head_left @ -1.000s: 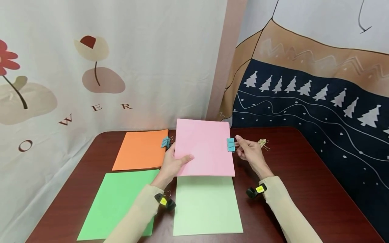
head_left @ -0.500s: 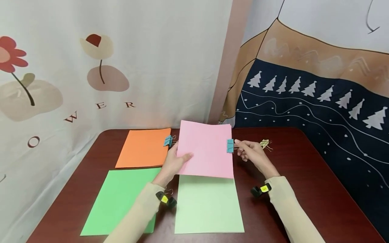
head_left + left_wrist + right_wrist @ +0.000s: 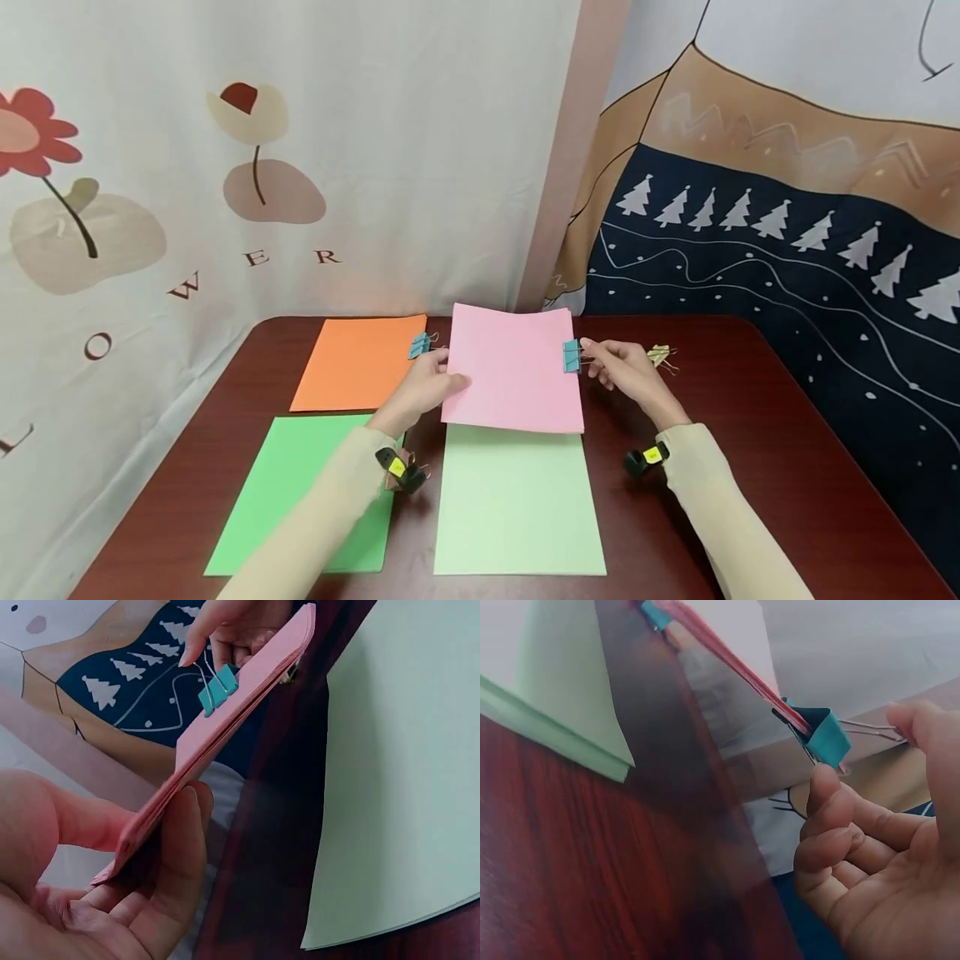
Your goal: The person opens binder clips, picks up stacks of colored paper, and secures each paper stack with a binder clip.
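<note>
A stack of pink paper (image 3: 510,367) is held up over the table, above the far end of a pale green stack (image 3: 519,508). My left hand (image 3: 422,387) grips its left edge, thumb on the front face and fingers behind, as the left wrist view shows. On the right edge sits a teal binder clip (image 3: 829,739), its jaws around the sheets. My right hand (image 3: 628,375) pinches the clip's wire handles, the thumb on one handle and a finger at the other. Loosely curled, the other right fingers (image 3: 821,859) touch no paper.
Orange paper (image 3: 356,362) with a teal binder clip (image 3: 420,345) lies at the back left. Nearer is a bright green stack (image 3: 300,492), with a reddish clip (image 3: 395,478) partly hidden by the left wrist. Yellowish clips (image 3: 660,357) lie right of the right hand.
The head view has shifted, moving the scene slightly right. The left thumb has slid back toward the pink stack's left edge. The right hand stays on the binder clip.
</note>
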A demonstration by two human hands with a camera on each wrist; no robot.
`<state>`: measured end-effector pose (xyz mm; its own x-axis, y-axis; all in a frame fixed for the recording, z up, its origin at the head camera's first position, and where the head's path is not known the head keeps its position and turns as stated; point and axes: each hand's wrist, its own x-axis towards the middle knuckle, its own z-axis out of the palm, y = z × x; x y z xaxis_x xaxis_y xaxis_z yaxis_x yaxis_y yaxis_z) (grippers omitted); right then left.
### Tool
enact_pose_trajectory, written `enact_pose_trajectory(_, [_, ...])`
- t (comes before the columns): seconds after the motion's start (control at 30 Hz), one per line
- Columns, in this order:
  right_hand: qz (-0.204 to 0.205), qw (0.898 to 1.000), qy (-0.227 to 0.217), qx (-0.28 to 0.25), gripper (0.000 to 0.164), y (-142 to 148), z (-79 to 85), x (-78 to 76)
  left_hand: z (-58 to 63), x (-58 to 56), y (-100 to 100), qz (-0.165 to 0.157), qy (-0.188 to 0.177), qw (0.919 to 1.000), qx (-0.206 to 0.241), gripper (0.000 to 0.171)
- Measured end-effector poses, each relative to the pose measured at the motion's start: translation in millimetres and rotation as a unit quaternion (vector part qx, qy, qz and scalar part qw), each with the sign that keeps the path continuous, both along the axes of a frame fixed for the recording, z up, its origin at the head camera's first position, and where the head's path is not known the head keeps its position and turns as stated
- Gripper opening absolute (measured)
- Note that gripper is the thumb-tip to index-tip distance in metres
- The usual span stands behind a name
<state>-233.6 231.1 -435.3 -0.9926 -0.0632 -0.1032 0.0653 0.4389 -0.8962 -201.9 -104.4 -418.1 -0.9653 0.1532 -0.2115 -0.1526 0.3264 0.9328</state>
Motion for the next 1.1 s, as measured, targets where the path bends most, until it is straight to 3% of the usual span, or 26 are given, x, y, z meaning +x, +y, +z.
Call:
enact_pose_trajectory(0.33, [0.010,0.998,0.010,0.065,0.067,-2.0,-2.3,-24.3,-0.2,-21.1,3.9,0.001,-0.020,0.9987,-0.046,0.042])
enact_pose_trajectory(0.6, [0.016,0.997,0.003,0.082,0.064,-2.3,-6.0,-39.1,-4.4,-30.7,10.8,0.014,-0.028,0.9965,-0.078,0.035])
enact_pose_trajectory(0.9, [0.007,0.995,-0.013,0.101,0.062,-10.6,-21.2,-55.0,-13.0,-38.9,15.8,0.040,-0.008,0.9804,-0.193,0.018])
enact_pose_trajectory(1.1, [0.007,0.993,-0.007,0.114,0.063,-16.4,-24.0,-55.5,-16.3,-43.7,19.1,0.017,0.006,0.9725,-0.232,0.018])
